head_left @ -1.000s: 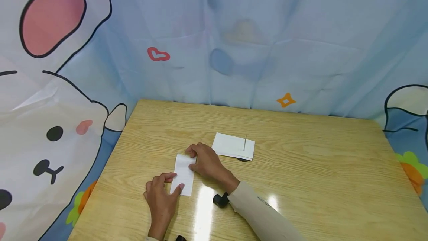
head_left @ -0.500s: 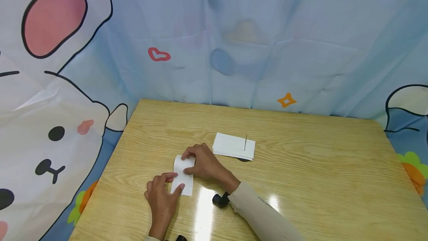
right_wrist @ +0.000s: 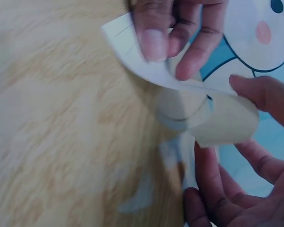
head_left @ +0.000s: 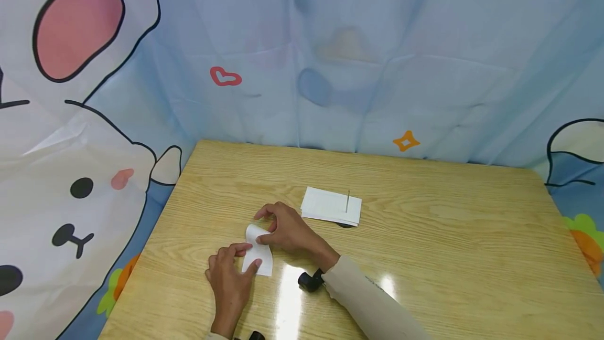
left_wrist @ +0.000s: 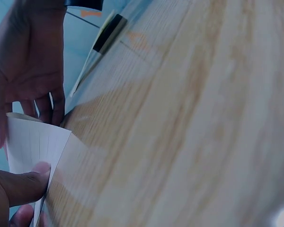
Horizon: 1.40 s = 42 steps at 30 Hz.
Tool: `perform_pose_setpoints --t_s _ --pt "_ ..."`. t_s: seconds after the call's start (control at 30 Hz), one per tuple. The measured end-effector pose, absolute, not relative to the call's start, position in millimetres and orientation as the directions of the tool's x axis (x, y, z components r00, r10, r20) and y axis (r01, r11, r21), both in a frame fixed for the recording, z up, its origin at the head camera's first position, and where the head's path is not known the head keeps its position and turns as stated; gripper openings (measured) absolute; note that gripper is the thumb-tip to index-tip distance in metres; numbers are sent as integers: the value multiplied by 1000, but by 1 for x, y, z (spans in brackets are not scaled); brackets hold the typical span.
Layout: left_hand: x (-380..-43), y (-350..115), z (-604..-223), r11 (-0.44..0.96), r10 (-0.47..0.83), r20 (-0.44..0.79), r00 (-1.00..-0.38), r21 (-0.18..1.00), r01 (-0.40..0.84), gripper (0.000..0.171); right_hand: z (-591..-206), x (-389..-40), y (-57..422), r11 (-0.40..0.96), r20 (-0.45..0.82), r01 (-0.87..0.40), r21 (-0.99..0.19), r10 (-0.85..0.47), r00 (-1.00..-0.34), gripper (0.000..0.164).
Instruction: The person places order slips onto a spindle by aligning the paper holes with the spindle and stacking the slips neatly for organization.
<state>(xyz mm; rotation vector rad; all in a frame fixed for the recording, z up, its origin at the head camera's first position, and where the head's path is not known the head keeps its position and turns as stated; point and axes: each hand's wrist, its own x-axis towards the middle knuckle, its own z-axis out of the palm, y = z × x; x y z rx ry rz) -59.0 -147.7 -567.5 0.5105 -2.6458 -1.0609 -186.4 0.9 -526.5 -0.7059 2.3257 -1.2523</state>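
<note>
A small white slip of lined paper [head_left: 264,262] lies near the table's left side, its far end curled up and over. My left hand [head_left: 228,277] holds its near part, thumb on the face and another finger at the left edge. Thumb and fingers of my right hand [head_left: 292,231] pinch the far end, which bends toward me. In the left wrist view the paper [left_wrist: 33,142] shows faint ruled lines beneath my left thumb. The right wrist view shows the paper's curl [right_wrist: 227,120] by my right thumb; part of the slip is hidden by the fingers.
Behind my right hand, white paper sheets [head_left: 325,203] sit on a dark base, with a thin upright spike [head_left: 347,201] standing from them. A black wrist device [head_left: 310,281] is at my right cuff. A printed curtain [head_left: 330,93] hangs beyond the wooden table [head_left: 448,224].
My right hand's fingers have shifted left and toward me, bending the far end of the paper from flat into a curl. The left hand stays almost still.
</note>
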Motion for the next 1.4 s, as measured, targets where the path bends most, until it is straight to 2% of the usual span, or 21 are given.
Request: perform_pose_setpoints --t_s 0.17,0.4,0.53,0.73,0.87,1.07,1.23,1.4 --pt "-59 -147 -568 675 -408 103 -907 703 -223 40 -523 -187 2 452 -176 -185 -873 -644 -745 48" --pt "-60 -147 -568 679 -406 120 -906 704 -211 39 -521 -189 5 365 -160 -145 -920 -684 -711 54" --pt "-60 -147 -569 682 -401 114 -909 700 -214 39 -517 -189 6 379 -107 -212 -901 -666 -739 50" --pt "-60 -147 -567 680 -399 96 -912 698 -224 36 -510 -189 5 465 -14 -340 -817 -606 -795 26" --pt "-60 -147 -567 679 -395 92 -914 700 -223 35 -507 -189 7 518 -8 -373 -770 -592 -806 20" --pt "-59 -151 -565 669 -360 55 -931 711 -217 36 -503 -192 17 556 -31 -365 -747 -577 -816 18" --pt "-56 -158 -562 627 -316 32 -948 757 -184 41 -504 -195 28 505 -32 -303 -808 -552 -833 17" --pt "-55 -161 -560 530 -315 -5 -949 829 -180 38 -502 -194 35 442 -48 -216 -871 -513 -857 16"
